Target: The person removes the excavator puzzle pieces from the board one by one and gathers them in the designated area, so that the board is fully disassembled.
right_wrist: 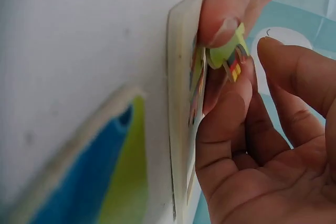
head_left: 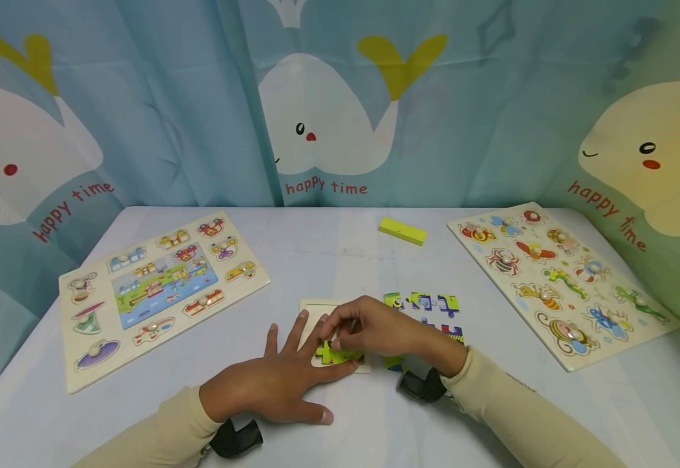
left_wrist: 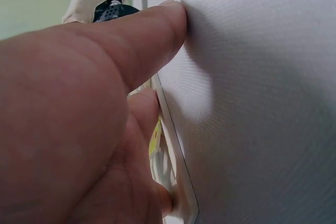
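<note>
A small jigsaw puzzle tray [head_left: 309, 304] with a pale wooden rim lies in front of the person. My left hand [head_left: 270, 383] lies across its left side with fingers spread, a finger resting along the near edge. Over the tray, my right hand [head_left: 375, 328] is bent down, its thumb and fingers pinching a yellow-green jigsaw piece [head_left: 327, 355]. In the right wrist view that jigsaw piece [right_wrist: 228, 53] tilts up from the tray [right_wrist: 181, 61], close to a left fingertip. The hands hide much of the tray's inside.
Several loose jigsaw pieces [head_left: 423, 301] lie right of the tray, partly behind the right forearm. A yellow-green block [head_left: 402, 231] lies farther back. Wooden knob puzzles flank the work: a vehicle board [head_left: 164, 299] at left, an insect board [head_left: 556, 279] at right. A whale-print curtain [head_left: 199, 117] stands behind.
</note>
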{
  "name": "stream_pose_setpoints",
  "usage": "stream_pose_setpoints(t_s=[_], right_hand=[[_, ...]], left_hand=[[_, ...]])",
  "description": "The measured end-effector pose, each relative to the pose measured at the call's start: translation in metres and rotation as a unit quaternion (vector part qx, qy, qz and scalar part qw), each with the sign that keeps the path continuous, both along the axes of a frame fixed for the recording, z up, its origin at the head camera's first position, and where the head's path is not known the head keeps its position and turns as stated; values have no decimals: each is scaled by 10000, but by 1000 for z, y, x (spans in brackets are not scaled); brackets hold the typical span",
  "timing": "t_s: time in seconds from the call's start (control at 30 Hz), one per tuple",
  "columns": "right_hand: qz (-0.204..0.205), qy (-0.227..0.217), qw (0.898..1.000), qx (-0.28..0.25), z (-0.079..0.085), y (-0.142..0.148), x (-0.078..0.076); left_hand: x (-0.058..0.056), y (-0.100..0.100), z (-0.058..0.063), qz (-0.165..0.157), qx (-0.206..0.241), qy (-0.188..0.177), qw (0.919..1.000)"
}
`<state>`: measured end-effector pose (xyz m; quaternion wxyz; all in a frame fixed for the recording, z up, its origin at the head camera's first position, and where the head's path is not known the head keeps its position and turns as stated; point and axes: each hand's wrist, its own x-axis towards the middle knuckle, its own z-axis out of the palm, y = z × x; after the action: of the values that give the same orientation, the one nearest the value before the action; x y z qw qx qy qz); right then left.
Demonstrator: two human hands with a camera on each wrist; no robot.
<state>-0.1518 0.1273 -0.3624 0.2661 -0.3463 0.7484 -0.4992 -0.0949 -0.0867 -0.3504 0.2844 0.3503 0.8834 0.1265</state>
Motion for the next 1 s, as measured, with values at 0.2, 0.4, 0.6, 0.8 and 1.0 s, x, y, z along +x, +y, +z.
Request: stream_pose_setpoints(t_s=[0.2,0.4,0.6,0.8,1.0], right_hand=[[52,30,10000,-12,2,-1,1],[166,168,9996,157,2,-1,1],[189,209,9992,296,2,-1,1],[104,352,9987,360,4,1,1],[-49,361,9982,479,7,3,1]], left_hand=[[0,0,0,-5,-16,15,10000],[0,0,0,-30,-13,63,10000],[0,0,-1,-31,20,70,10000],[1,0,0,-17,37,84,10000],[1,0,-1,-6,23,64,10000]])
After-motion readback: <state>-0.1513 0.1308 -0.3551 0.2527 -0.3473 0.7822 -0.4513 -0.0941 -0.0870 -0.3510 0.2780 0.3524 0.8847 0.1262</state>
